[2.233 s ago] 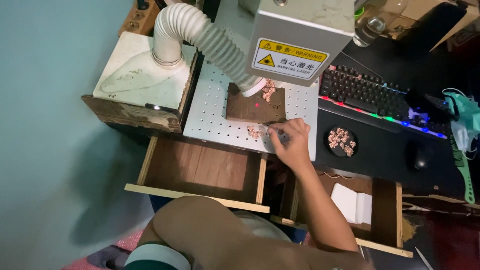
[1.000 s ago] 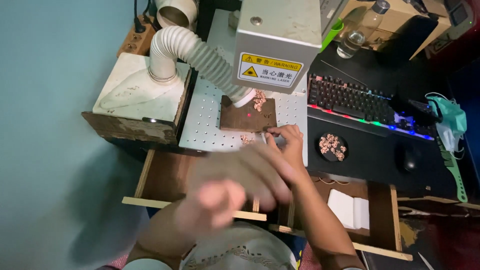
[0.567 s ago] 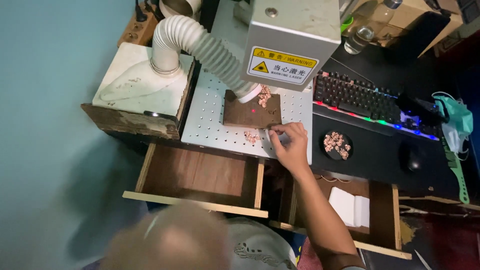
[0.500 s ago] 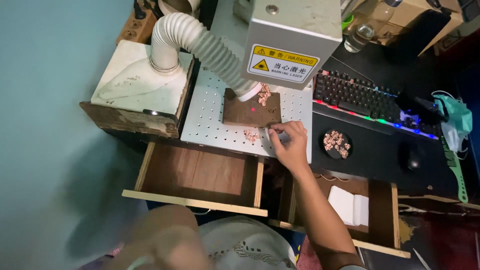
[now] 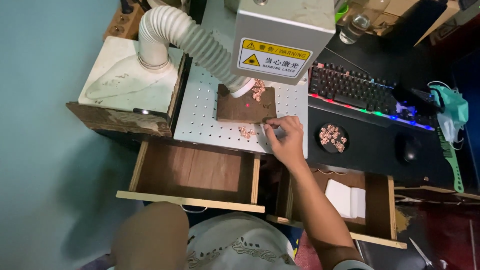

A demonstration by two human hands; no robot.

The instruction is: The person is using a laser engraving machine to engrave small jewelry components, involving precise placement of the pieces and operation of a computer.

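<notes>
A dark wooden block (image 5: 240, 106) lies on a perforated metal plate (image 5: 202, 112) under a laser machine head (image 5: 280, 37). A red laser dot (image 5: 247, 105) shows on the block. Small copper-coloured pieces sit at the block's far edge (image 5: 258, 90) and in a heap on the plate (image 5: 245, 132). My right hand (image 5: 285, 137) pinches the block's front right corner with thumb and forefinger. A blurred skin-coloured rounded shape (image 5: 147, 235) sits at the bottom left; whether it is my left hand I cannot tell.
A white ribbed hose (image 5: 190, 40) runs from a white box (image 5: 130, 82) to the block. A round black dish of copper pieces (image 5: 333, 138), a lit keyboard (image 5: 360, 92) and a mouse (image 5: 407, 148) lie to the right. Two wooden drawers (image 5: 192, 172) (image 5: 370, 200) stand open below.
A blurred hand that swept across the view a second ago has dropped to the bottom left. My right hand has stayed at the block's front corner.
</notes>
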